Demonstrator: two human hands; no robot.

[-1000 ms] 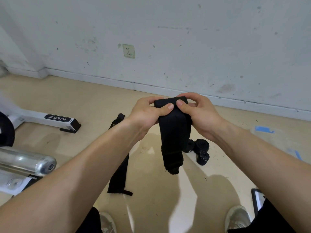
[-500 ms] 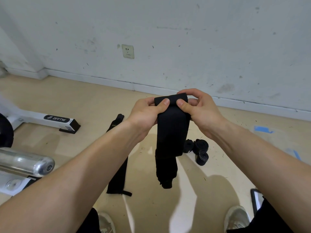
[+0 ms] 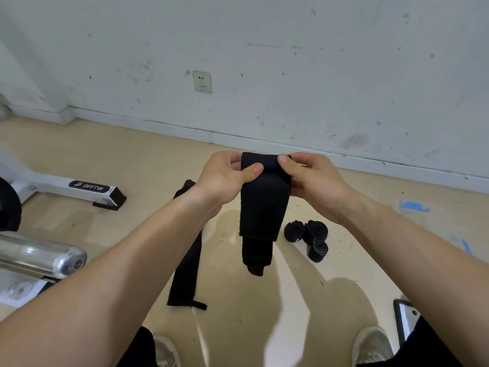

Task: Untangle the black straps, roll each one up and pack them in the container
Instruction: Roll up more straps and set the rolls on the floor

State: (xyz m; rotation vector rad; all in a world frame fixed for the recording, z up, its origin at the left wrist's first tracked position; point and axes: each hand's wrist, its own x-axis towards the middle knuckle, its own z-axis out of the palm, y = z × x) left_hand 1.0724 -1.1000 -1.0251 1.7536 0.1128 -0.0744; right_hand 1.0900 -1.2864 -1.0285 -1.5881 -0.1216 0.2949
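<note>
Both hands hold one black strap up over the floor: the left hand and right hand have their fingers closed on its top edge, thumbs pressing the first turn. The free tail hangs loose below. If either thumb slips, the roll likely springs open or winds crooked. Another strap lies flat to the left; finished rolls sit to the right. No container is clearly visible.

The only readable text is "BRTW", in pale letters on a black oval label with a small slanted logo before the word. The label sits on the white foot bar of an exercise machine at far left on the floor.
</note>
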